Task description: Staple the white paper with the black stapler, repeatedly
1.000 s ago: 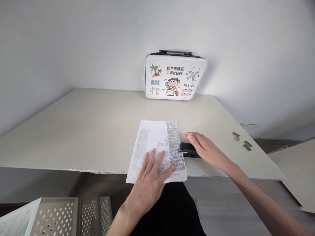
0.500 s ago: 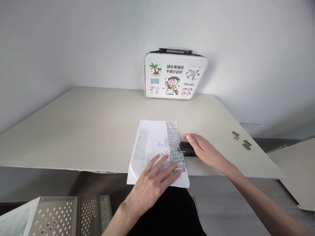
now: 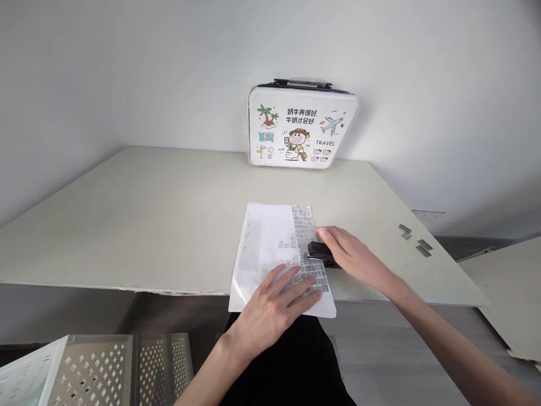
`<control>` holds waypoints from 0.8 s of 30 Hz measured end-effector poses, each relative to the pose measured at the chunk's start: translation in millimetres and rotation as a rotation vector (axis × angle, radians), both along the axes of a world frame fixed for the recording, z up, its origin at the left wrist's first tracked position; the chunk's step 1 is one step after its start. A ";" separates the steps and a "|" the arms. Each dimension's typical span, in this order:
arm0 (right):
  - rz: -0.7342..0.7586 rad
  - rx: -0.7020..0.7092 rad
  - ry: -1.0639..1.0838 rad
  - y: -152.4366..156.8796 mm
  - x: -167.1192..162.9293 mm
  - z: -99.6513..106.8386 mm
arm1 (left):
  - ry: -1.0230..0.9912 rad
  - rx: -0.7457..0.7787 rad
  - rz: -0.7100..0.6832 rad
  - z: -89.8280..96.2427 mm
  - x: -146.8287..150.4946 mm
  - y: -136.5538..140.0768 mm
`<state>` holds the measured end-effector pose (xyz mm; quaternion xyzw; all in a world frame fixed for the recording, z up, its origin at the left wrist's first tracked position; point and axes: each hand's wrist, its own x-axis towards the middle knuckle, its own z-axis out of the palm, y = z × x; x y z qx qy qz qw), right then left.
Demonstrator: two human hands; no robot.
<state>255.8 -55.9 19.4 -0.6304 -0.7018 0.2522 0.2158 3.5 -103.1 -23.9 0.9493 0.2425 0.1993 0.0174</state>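
A white printed sheet of paper (image 3: 270, 231) lies on the table, its near end reaching past the table's front edge. Down its right side runs a strip packed with rows of grey staples (image 3: 305, 225). My left hand (image 3: 274, 307) rests flat on the lower part of the sheet with its fingers spread. My right hand (image 3: 353, 251) is wrapped round a black stapler (image 3: 320, 250). The stapler's front end sits over the sheet's right edge, on the stapled strip. Its rear part is hidden under my fingers.
Several short staple strips (image 3: 424, 248) lie at the right of the table (image 3: 169, 214). A white case (image 3: 302, 129) with cartoon prints stands against the wall at the back. Perforated plastic baskets (image 3: 93, 366) are below the table at the lower left.
My left hand has slid the sheet slightly to the right, so the stapler now reaches further over its edge. My right hand keeps its hold on the stapler in nearly the same place.
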 end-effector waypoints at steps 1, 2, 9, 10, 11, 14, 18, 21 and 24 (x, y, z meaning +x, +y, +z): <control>-0.008 0.006 -0.010 1.1 -1.6 2.0 | -0.003 -0.003 -0.003 -1.6 0.7 0.3; -0.016 0.010 -0.018 2.5 -3.3 4.0 | -0.005 -0.006 -0.005 -2.9 1.4 0.5; -0.003 -0.034 -0.044 15.3 -15.8 12.7 | 0.009 -0.017 -0.011 -6.4 4.6 -1.3; 0.007 -0.044 -0.043 16.6 -17.4 12.9 | 0.011 -0.015 -0.012 -6.5 4.8 -1.6; 0.016 -0.053 -0.042 17.6 -18.8 13.0 | 0.012 -0.015 -0.012 -6.6 5.0 -2.0; 0.038 -0.064 -0.050 19.0 -21.6 13.0 | 0.008 -0.022 -0.006 -6.6 5.8 -3.0; 0.052 -0.051 -0.072 19.1 -21.8 12.3 | 0.005 -0.031 0.000 -6.8 7.2 -3.8; 0.078 -0.042 -0.086 19.1 -21.6 12.0 | 0.007 -0.026 0.003 -7.6 7.9 -4.0; 0.088 -0.042 -0.101 19.9 -22.6 11.6 | 0.009 -0.025 -0.004 -8.0 7.8 -4.0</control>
